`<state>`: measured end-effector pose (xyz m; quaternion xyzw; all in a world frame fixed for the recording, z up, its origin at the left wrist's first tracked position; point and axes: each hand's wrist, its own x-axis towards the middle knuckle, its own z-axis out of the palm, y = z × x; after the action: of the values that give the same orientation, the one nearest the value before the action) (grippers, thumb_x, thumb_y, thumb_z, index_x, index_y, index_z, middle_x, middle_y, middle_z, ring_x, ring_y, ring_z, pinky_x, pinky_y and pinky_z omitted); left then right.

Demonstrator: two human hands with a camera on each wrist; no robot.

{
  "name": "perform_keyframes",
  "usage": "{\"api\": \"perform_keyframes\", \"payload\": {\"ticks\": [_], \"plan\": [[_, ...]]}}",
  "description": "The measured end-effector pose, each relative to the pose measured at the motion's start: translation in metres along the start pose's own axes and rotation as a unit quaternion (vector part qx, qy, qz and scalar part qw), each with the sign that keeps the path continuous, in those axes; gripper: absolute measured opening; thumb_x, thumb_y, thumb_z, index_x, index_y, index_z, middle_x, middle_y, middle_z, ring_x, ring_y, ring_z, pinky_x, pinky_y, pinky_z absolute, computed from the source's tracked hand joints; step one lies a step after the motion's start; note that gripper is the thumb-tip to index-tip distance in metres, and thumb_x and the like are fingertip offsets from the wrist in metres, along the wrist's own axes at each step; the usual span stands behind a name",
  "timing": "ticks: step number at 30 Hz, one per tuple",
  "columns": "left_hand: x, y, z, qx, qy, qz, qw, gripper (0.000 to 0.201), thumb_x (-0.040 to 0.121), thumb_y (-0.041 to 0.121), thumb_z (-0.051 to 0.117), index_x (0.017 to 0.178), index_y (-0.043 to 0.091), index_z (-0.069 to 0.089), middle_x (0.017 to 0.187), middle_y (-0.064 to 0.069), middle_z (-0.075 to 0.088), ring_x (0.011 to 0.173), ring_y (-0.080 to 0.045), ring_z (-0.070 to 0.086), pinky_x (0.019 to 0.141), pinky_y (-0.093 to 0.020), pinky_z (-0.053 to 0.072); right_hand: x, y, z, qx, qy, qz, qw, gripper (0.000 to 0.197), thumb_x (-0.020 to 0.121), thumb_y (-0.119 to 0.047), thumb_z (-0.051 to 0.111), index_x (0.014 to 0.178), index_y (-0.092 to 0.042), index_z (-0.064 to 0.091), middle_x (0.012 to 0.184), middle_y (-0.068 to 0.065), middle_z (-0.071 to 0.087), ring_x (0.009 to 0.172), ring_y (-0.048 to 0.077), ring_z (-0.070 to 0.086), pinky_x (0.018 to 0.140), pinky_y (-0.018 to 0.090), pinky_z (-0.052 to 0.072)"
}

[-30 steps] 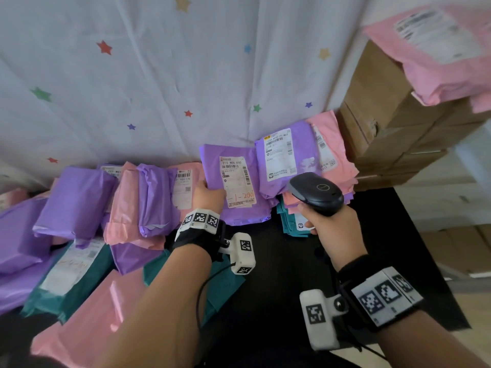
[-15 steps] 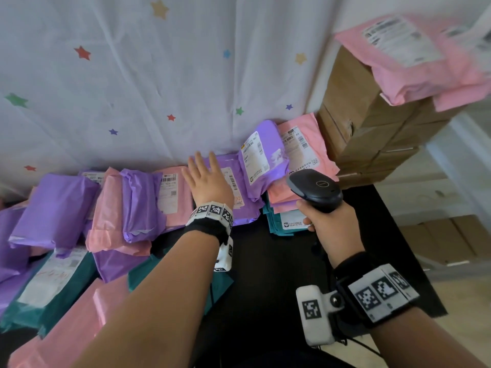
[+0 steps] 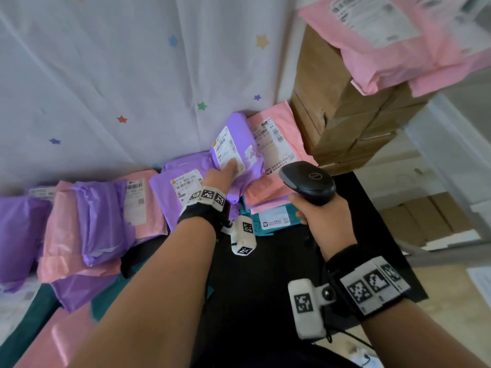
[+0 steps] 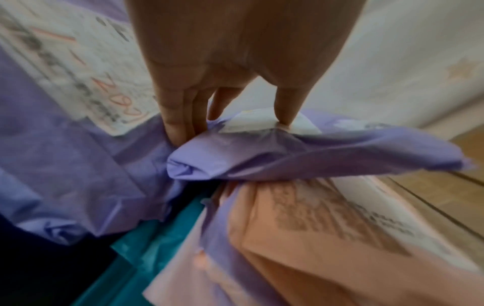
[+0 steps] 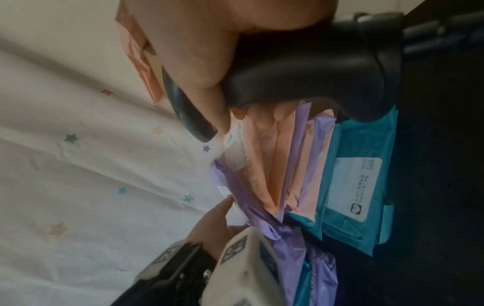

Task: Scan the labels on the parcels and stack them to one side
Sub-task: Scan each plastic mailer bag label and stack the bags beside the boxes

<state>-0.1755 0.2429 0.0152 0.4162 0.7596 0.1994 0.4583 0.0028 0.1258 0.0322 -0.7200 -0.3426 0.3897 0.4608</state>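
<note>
Left hand (image 3: 221, 173) pinched the purple parcel (image 3: 239, 144) atop the pink stack by the boxes (image 3: 342, 120), thumb on its label; long axis tilted up toward the curtain (image 3: 119, 75). Label text unreadable. Right hand (image 3: 322, 216) gripped the scanner (image 3: 308, 181), nose toward the parcel.

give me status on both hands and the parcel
Left hand pinching purple parcel atop right stack. Right hand grips barcode scanner. Nothing blocking.

Head view looks down from above; 2 wrist views sit close, sharing the purple parcel (image 3: 240, 144).
</note>
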Motion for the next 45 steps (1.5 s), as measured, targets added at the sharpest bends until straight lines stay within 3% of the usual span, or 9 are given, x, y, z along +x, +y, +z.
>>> {"api": "perform_keyframes", "payload": {"ticks": [6,10,12,16,22,26,31,38,45], "plan": [[-0.001,0.014,0.001,-0.035,0.041,0.004,0.999,0.085,0.080,0.054,0.067,0.140,0.002,0.035,0.130,-0.012,0.054,0.117,-0.028,0.054,0.096,-0.032,0.043,0.020,0.010,-0.007,0.011,0.029,0.009,0.999,0.019,0.073,-0.028,0.083,0.081,-0.018,0.070,0.070,0.000,0.071,0.070,0.016,0.069,0.070,0.037,0.057],[-0.005,0.026,0.005,-0.107,0.069,0.077,0.989,0.049,0.080,0.031,0.074,0.120,0.009,0.056,0.097,0.006,0.056,0.086,-0.013,0.055,0.061,-0.015,0.041,0.025,0.014,-0.009,0.023,0.035,0.028,0.999,0.027,0.074,-0.030,0.083,0.092,-0.013,0.071,0.069,0.001,0.071,0.069,0.018,0.069,0.049,0.026,0.051],[-0.010,0.034,0.010,-0.127,0.074,0.115,0.982,0.047,0.080,0.024,0.074,0.122,0.011,0.057,0.101,0.004,0.061,0.087,-0.012,0.056,0.059,-0.009,0.041,0.027,0.013,-0.011,0.022,0.034,0.026,0.999,0.022,0.075,-0.028,0.082,0.088,-0.014,0.071,0.067,0.001,0.071,0.069,0.018,0.069,0.052,0.030,0.053],[-0.022,0.048,0.031,-0.026,0.102,0.191,0.976,0.070,0.077,0.029,0.075,0.136,0.008,0.044,0.123,-0.007,0.054,0.112,-0.024,0.054,0.091,-0.028,0.044,0.029,0.012,-0.019,0.019,0.042,0.025,0.999,0.019,0.075,-0.027,0.082,0.082,-0.013,0.071,0.063,0.002,0.070,0.063,0.013,0.067,0.068,0.037,0.058],[-0.026,0.041,0.049,0.195,0.109,0.338,0.914,0.059,0.084,0.030,0.065,0.140,0.026,0.044,0.151,-0.007,0.029,0.137,-0.032,0.025,0.114,-0.035,0.021,0.031,0.013,-0.036,0.042,0.060,0.026,0.997,0.017,0.075,-0.027,0.081,0.085,-0.015,0.072,0.073,0.007,0.073,0.068,0.018,0.070,0.048,0.030,0.055],[-0.020,0.045,0.059,0.345,0.052,0.353,0.868,0.051,0.091,0.050,0.049,0.139,0.040,0.040,0.157,0.002,0.018,0.144,-0.032,0.009,0.117,-0.048,0.016,0.032,0.013,-0.041,0.056,0.063,0.022,0.996,0.012,0.076,-0.021,0.081,0.079,-0.021,0.070,0.072,0.005,0.073,0.067,0.014,0.068,0.064,0.036,0.058],[-0.010,0.054,0.062,0.385,0.048,0.280,0.878,0.051,0.089,0.052,0.047,0.138,0.040,0.038,0.158,0.000,0.012,0.145,-0.033,0.003,0.111,-0.057,0.025,0.034,0.015,-0.044,0.050,0.055,0.030,0.997,0.014,0.076,-0.025,0.081,0.079,-0.022,0.067,0.075,0.006,0.072,0.068,0.017,0.069,0.050,0.028,0.056],[-0.005,0.066,0.073,0.418,0.026,0.272,0.866,0.050,0.091,0.048,0.046,0.138,0.033,0.039,0.158,-0.007,0.012,0.143,-0.041,0.007,0.110,-0.059,0.025,0.040,0.018,-0.045,0.032,0.058,0.041,0.997,0.016,0.079,-0.024,0.079,0.078,-0.028,0.064,0.077,0.001,0.072,0.078,0.018,0.070,0.061,0.029,0.056],[-0.016,0.045,0.080,0.451,0.044,0.324,0.830,0.116,0.059,0.097,0.027,0.151,0.033,-0.002,0.160,0.002,-0.015,0.145,-0.032,-0.019,0.106,-0.074,0.001,0.040,0.018,-0.041,0.017,0.047,0.042,0.998,0.014,0.079,-0.026,0.079,0.080,-0.027,0.065,0.077,0.004,0.072,0.076,0.021,0.071,0.058,0.031,0.057]]}}
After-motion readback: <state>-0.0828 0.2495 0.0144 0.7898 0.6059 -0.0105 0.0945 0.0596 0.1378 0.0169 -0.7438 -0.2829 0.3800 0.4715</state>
